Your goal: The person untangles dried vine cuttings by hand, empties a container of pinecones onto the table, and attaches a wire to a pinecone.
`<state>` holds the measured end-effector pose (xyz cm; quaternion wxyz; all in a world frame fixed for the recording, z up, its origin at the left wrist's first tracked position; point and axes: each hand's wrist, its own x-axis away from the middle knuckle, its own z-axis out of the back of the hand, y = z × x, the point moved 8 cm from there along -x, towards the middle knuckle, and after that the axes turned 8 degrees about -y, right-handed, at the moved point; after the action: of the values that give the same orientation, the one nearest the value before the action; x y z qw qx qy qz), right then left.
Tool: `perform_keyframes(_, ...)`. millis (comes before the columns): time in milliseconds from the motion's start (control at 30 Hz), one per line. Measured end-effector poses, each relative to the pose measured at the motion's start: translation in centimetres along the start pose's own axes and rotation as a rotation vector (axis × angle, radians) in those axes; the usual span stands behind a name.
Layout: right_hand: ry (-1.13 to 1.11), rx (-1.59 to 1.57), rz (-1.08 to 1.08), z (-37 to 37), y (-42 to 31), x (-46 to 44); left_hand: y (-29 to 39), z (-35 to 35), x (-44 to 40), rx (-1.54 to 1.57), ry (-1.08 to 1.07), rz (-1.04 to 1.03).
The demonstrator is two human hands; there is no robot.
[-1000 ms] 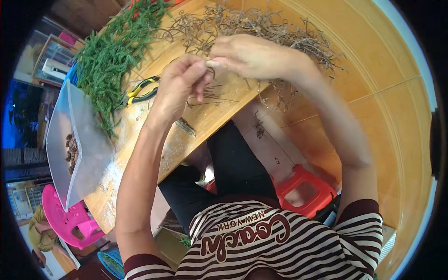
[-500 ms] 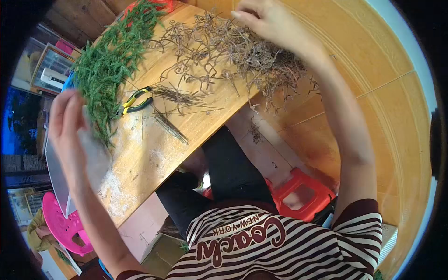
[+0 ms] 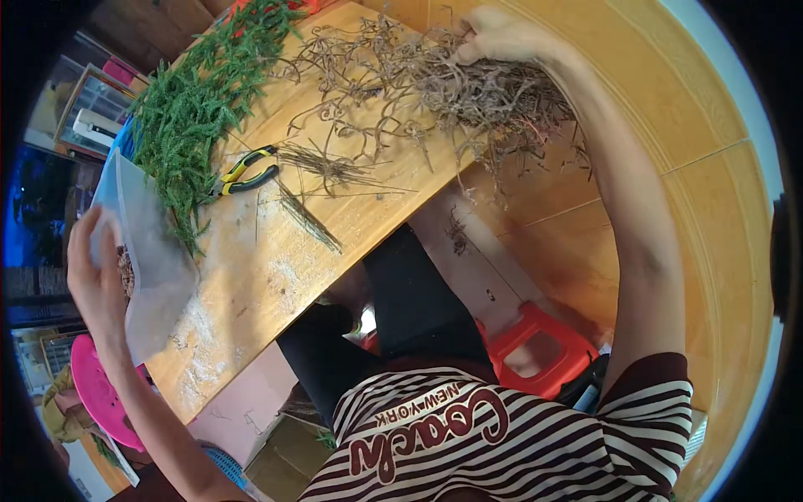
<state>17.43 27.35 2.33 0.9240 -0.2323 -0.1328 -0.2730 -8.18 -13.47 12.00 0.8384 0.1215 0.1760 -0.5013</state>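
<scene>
My left hand (image 3: 96,272) is at the open top of a translucent plastic container (image 3: 163,289), its fingers apart. Small brown bits (image 3: 125,274) show inside, beside the fingers. At the table's far right end, my right hand (image 3: 506,40) is curled on a tangled heap of dry brown curly twigs (image 3: 493,96); the heap partly hides its fingertips. Between the hands lie yellow-and-black pliers (image 3: 249,170) with their handles spread. Thin straight stems (image 3: 330,165) lie beside them, and a small bundle of stems (image 3: 308,217) is nearer to me.
Green artificial sprigs (image 3: 196,109) cover the table's far left side. White powdery marks dot the wooden tabletop (image 3: 242,309). A red stool (image 3: 544,351) stands below on the right, and a pink seat (image 3: 100,389) is at the left. An open cardboard box (image 3: 288,456) sits on the floor.
My left hand has come down to the plastic container, which now stands more upright with its brown bits showing. My right hand has moved right and down onto the twig heap.
</scene>
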Motion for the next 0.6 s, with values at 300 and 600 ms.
perform_keyframes(300, 0.41, -0.249, 0.211, 0.2, 0.7, 2.6, 24.5, -11.7, -9.5, 0.721, -0.202, -0.505)
perform_keyframes(600, 0.489, -0.45, 0.27, -1.7, -0.4, 4.1, 30.7, -20.0, -15.1, 0.546, -0.534, -0.448)
